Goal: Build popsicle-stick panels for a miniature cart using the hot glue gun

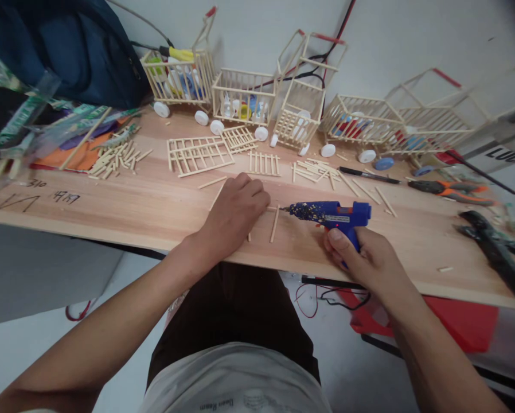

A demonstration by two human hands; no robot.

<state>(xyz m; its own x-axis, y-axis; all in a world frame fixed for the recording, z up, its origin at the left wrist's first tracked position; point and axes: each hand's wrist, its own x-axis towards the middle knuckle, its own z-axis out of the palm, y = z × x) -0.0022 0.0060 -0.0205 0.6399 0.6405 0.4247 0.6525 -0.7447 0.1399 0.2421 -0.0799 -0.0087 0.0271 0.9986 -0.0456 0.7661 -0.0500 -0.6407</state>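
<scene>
My right hand point(371, 252) is wrapped round the handle of a blue hot glue gun point(343, 213). Flecks cover the front of the gun, and its nozzle points left, at the end of a short wooden stick point(274, 223) lying on the table. My left hand point(239, 213) is closed, knuckles up, pressing down over thin wooden sticks whose ends stick out around the fingers. One of these runs right to meet the short stick near the nozzle. The hand hides how the pieces join underneath.
Small stick-built carts point(244, 94) with white wheels line the wall. Before them lie ladder-like stick panels point(201, 156), loose sticks point(313, 171), a black pen point(369, 175) and orange-handled pliers point(451, 189). Cut sticks point(115, 158) are heaped left; a black tool point(494, 246) lies right.
</scene>
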